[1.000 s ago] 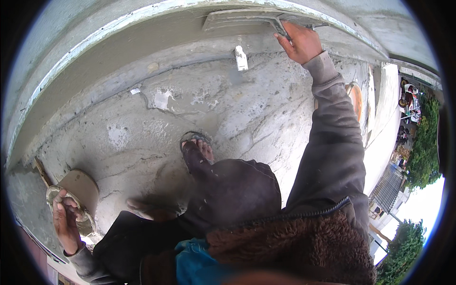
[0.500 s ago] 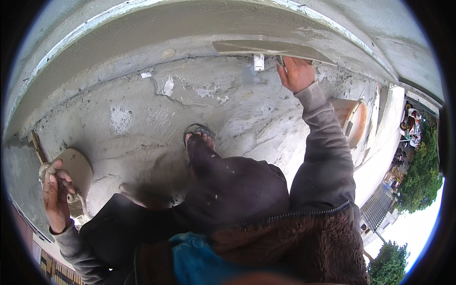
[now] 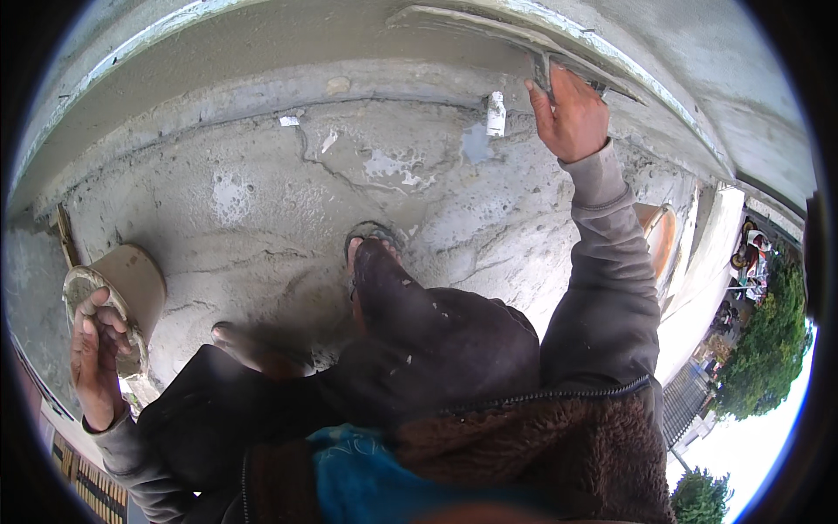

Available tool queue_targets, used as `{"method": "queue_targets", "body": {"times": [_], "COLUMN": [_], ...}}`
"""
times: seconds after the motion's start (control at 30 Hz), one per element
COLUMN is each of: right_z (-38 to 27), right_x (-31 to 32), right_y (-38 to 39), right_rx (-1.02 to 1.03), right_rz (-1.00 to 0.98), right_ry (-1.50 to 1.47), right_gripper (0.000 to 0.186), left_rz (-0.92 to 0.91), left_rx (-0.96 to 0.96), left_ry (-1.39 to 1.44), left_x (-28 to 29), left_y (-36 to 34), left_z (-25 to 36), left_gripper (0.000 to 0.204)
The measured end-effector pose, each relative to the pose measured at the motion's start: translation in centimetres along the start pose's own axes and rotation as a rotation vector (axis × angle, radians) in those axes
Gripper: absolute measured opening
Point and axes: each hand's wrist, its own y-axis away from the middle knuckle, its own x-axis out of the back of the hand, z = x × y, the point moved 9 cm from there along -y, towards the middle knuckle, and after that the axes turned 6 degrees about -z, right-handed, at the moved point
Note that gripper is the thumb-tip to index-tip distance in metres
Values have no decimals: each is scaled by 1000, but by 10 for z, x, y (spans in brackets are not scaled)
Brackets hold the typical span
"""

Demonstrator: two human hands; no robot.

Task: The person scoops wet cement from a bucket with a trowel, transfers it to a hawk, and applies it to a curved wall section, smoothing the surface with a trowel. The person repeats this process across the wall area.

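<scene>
My right hand (image 3: 572, 113) grips the handle of a long flat trowel (image 3: 489, 26), whose blade lies along a grey plastered band of wall (image 3: 262, 44) at the top of the view. My left hand (image 3: 96, 358) hovers with loosely bent, separated fingers at the mouth of a mortar-caked beige bucket (image 3: 135, 279) at lower left; whether it touches the rim I cannot tell. A small white block or pipe piece (image 3: 496, 113) stands below the trowel. My sandalled foot (image 3: 371, 244) is on the rough, wet-looking cement floor (image 3: 236, 201).
An orange-rimmed bucket (image 3: 655, 240) sits behind my right forearm. A wooden stick (image 3: 65, 236) leans by the left bucket. At the far right are trees (image 3: 759, 341), a metal fence (image 3: 685, 406) and parked two-wheelers (image 3: 751, 253). A pale ledge edges the plastered band.
The trowel dipped toward the white piece and is now higher again, back along the band. My right hand followed it. The view has shifted slightly; my left hand stays by the bucket.
</scene>
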Motion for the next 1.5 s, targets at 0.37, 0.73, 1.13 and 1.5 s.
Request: {"method": "queue_targets", "body": {"times": [0.37, 0.73, 1.13, 1.5], "right_z": [59, 119, 202, 90], "right_x": [52, -8, 135, 59], "right_y": [85, 41, 77, 129], "right_rx": [9, -174, -166, -135], "right_rz": [-16, -563, -361, -171], "right_ry": [247, 377, 404, 237], "right_gripper": [24, 33, 38, 23], "left_rz": [18, -17, -30, -8], "left_rx": [-19, -6, -1, -52], "left_ry": [0, -24, 71, 70], "left_x": [-5, -11, -26, -7], "left_y": [-18, -28, -47, -37], "left_z": [7, 7, 12, 6], "left_gripper": [40, 44, 43, 45]}}
